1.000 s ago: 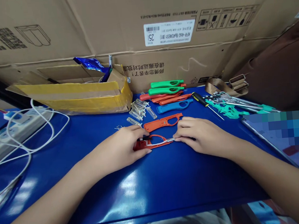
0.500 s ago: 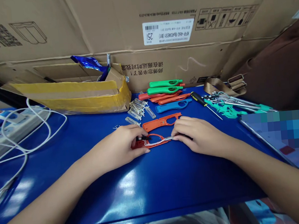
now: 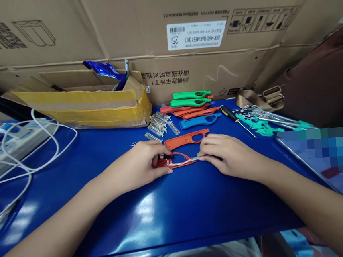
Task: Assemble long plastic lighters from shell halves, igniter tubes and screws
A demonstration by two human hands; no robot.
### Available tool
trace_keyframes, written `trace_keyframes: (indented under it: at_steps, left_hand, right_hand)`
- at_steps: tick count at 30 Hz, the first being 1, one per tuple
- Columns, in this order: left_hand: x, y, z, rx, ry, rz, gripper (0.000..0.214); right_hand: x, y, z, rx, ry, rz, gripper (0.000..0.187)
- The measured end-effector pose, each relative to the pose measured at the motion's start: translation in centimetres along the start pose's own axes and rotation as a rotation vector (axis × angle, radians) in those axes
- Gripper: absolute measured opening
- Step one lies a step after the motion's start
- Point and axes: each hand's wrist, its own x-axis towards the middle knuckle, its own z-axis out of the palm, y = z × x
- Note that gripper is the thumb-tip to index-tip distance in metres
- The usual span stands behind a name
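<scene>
An orange lighter shell half point(image 3: 180, 166), with a ring-shaped opening, lies on the blue table between my hands. Closed around its left end is my left hand point(image 3: 146, 162), thumb on the near side and fingertips at a small black part point(image 3: 164, 156). White wire point(image 3: 174, 164) runs from there along the shell to a silver metal tube point(image 3: 194, 159). My right hand point(image 3: 226, 152) pinches this tube at the shell's right tip; the rest of the tube is hidden by the fingers. Just behind lies another orange shell half point(image 3: 178, 142), untouched.
Behind are clear small tanks point(image 3: 159, 125), a blue shell point(image 3: 199, 121), green shells point(image 3: 191, 102) and a screwdriver point(image 3: 230, 113). Metal rods with wires point(image 3: 281, 117) lie right, near a tablet-like device point(image 3: 309, 164). At left are a carton point(image 3: 83, 112) and power strip point(image 3: 16, 144).
The view has shifted slightly. Both hands keep nearly the same hold on the orange shell and the metal tube.
</scene>
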Motion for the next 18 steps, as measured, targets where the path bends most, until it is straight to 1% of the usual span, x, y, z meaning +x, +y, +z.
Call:
trace_keyframes:
  at_steps: [4, 8, 11, 13, 18]
  left_hand:
    - [0.1, 0.2, 0.0, -0.030, 0.003, -0.023, 0.024]
    - [0.1, 0.4, 0.0, -0.036, 0.000, -0.021, 0.024]
    - [0.1, 0.5, 0.0, -0.030, 0.024, 0.009, 0.021]
    - [0.2, 0.5, 0.1, -0.026, 0.044, 0.005, 0.022]
    - [0.3, 0.5, 0.4, -0.049, 0.092, -0.031, 0.034]
  right_hand:
    - [-0.1, -1.0, -0.2, -0.193, -0.029, -0.027, 0.023]
    - [-0.1, -1.8, -0.4, -0.278, -0.070, -0.002, 0.022]
    - [0.0, -1.9, -0.9, -0.230, -0.102, 0.058, 0.019]
    - [0.2, -2.1, -1.4, -0.173, -0.109, 0.093, 0.018]
    - [0.9, -3.6, -2.5, -0.115, -0.122, 0.130, 0.016]
